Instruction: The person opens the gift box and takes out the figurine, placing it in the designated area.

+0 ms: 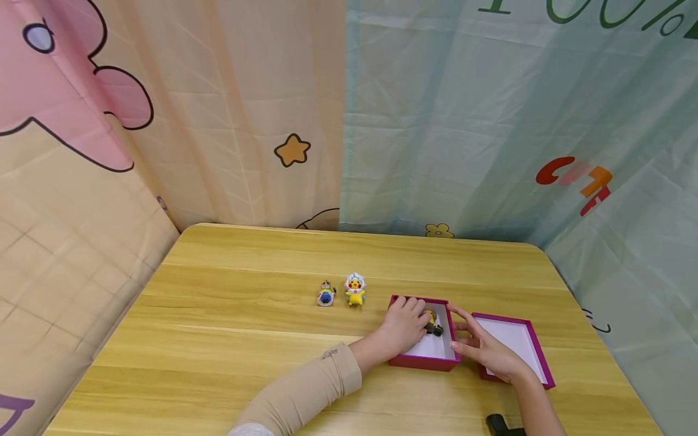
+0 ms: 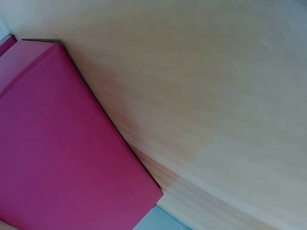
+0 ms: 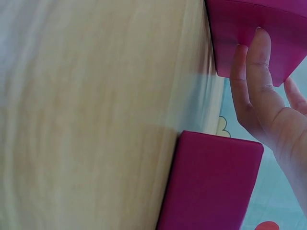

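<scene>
A magenta box with a white inside stands without its lid on the table. Over its left rim reaches my left hand, its fingertips down beside a small yellow and black toy figure lying in the box. The fingers partly hide the figure, and I cannot tell whether they pinch it. My right hand touches the box's right side with its fingers fairly straight and spread along the wall. The left wrist view shows the box's outer wall.
The box's lid lies inside up, right of the box, partly behind my right hand. Left of the box stand a yellow figure with a white hood and a smaller blue and white figure. A black object shows at the near edge.
</scene>
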### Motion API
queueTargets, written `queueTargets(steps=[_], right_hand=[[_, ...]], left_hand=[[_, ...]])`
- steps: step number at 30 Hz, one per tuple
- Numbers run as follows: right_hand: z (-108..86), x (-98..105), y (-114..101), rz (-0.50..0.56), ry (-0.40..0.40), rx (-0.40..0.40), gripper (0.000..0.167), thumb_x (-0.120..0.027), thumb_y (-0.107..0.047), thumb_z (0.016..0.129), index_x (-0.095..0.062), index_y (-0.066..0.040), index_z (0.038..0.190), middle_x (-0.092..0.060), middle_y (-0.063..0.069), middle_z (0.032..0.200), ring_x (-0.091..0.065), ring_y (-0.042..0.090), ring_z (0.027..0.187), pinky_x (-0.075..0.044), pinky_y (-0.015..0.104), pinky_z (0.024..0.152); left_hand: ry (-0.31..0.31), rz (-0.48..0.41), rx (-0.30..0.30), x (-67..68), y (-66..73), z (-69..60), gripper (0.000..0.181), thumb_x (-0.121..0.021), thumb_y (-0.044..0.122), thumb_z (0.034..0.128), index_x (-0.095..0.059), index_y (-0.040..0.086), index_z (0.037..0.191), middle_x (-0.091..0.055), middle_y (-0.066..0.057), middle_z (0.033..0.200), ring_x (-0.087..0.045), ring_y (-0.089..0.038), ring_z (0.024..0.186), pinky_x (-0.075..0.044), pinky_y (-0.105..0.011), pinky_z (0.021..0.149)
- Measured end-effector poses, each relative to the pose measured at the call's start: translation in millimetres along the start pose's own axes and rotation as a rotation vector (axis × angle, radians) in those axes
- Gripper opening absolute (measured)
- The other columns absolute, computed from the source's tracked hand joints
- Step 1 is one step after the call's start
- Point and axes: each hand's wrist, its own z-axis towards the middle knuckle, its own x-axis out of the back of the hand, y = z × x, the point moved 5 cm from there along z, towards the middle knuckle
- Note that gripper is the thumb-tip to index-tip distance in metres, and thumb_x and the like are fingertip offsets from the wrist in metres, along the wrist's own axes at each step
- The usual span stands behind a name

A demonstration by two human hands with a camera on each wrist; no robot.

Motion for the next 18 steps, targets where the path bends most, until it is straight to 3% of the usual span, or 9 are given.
queueTargets(steps=[10,18], right_hand=[[-0.3,-0.5,-1.9,0.001,-0.003,0.003,0.073,-0.056,-0.016,0.09,-0.01,-0.02,0.146,-0.022,0.027,0.14,-0.028,0.045,0.123,-0.041,0.047,0.092],[-0.7,-0.7,-2.5,0.004,-0.005,0.001,0.072,-0.056,-0.016,0.09,-0.01,-0.02,0.146,-0.021,0.027,0.14,-0.029,0.045,0.123,-0.042,0.045,0.091]], left_hand=[[0.103,-0.006,0.01,3.7,0.1,-2.5,0.028,-0.037,0.046,0.0949,-0.05,0.033,0.116,-0.046,0.01,0.108,-0.042,-0.008,0.097,-0.033,-0.023,0.079],[0.126,0.01,-0.001,6.7,1.5,-4.1,0.025,-0.036,0.032,0.0979,-0.052,0.033,0.117,-0.048,0.011,0.112,-0.043,-0.007,0.098,-0.034,-0.023,0.08]])
